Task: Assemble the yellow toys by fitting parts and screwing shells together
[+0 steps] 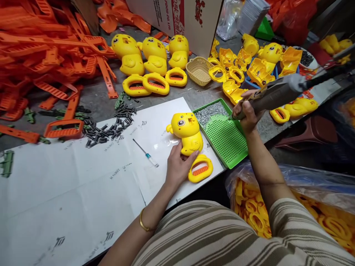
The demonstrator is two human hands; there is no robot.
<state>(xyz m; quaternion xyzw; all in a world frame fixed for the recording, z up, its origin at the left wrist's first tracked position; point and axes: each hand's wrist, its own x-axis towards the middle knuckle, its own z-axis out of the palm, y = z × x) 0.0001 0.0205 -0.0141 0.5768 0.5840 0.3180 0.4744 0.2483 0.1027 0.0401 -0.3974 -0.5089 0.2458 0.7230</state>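
My left hand (pixel 179 162) is closed around the lower part of a yellow duck-shaped toy (pixel 186 127), which lies on the white board. The toy's oval handle (pixel 200 168), with an orange grip inside, points toward me. In my right hand (pixel 246 112) is a grey power screwdriver (pixel 277 92), its tip low over the green tray (pixel 233 147). Small silver screws (pixel 212 112) are heaped at the tray's far end. To the left of the toy lies a small screwdriver (pixel 145 152) with a clear and teal handle.
Black cylindrical parts (pixel 111 127) and orange plastic pieces (pixel 50 55) are piled on the left. Several duck toys (pixel 154 55) stand behind the board, beside a woven basket (pixel 199 71). Opened yellow shells (pixel 233 90) lie at the back right. A bag of yellow parts (pixel 252 210) is below.
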